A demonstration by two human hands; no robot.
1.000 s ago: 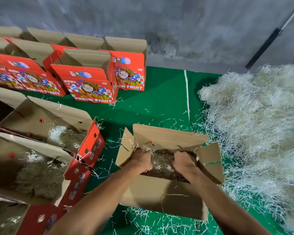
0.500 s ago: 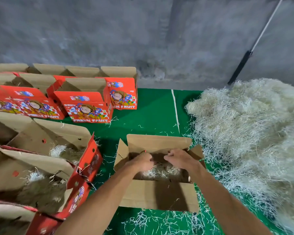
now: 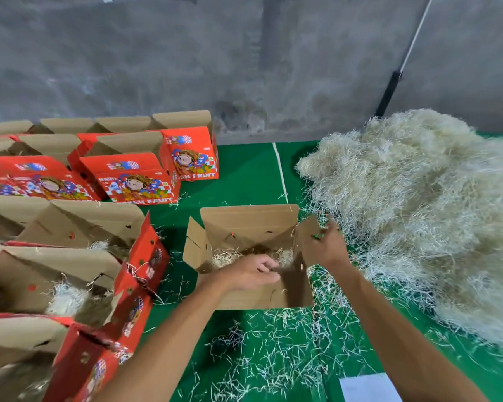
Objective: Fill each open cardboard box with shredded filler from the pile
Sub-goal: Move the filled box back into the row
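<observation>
An open cardboard box [image 3: 244,224] stands on the green mat in front of me, flaps up, with a thin layer of shredded filler [image 3: 224,258] on its bottom. My left hand [image 3: 253,271] hovers over the box's near edge with fingers loosely curled and nothing in them. My right hand [image 3: 325,245] is past the box's right flap, fingers spread, reaching toward the big pale pile of shredded filler [image 3: 424,204] on the right. It holds nothing.
Open red printed fruit boxes [image 3: 134,184] stand in rows at the left and back left; the near ones [image 3: 70,288] hold filler. Loose shreds [image 3: 273,352] litter the green mat [image 3: 244,175]. A grey wall is behind, with a pole [image 3: 389,94] leaning on it. White paper [image 3: 369,387] lies bottom right.
Both hands have come up out of the box. My right hand has swung right over the flap toward the pile, and my left hand has drawn back to the near edge.
</observation>
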